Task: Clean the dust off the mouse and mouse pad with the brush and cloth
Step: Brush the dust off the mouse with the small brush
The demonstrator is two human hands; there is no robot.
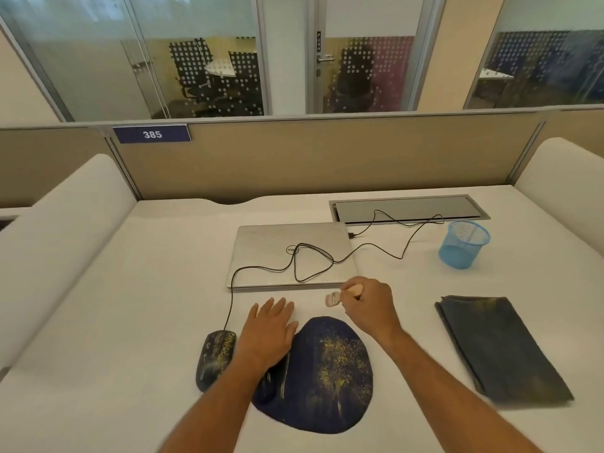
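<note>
A dark oval mouse pad [330, 377] speckled with yellow dust lies at the near middle of the white desk. A black wired mouse [215, 358], also dusty, sits just left of the pad. My left hand [269, 331] rests flat with fingers spread over the pad's upper left edge, holding nothing. My right hand [367, 305] hovers above the pad's far edge, closed on a small brush [343, 295] with a wooden handle and pale bristles that point left. A folded dark cloth [500, 348] lies on the desk at the right.
A closed silver laptop [261, 256] lies behind my hands, with the mouse cable [313, 266] looped over its lid. A blue mesh cup [462, 245] stands at the back right beside a cable hatch [408, 209]. Beige partition panels enclose the desk.
</note>
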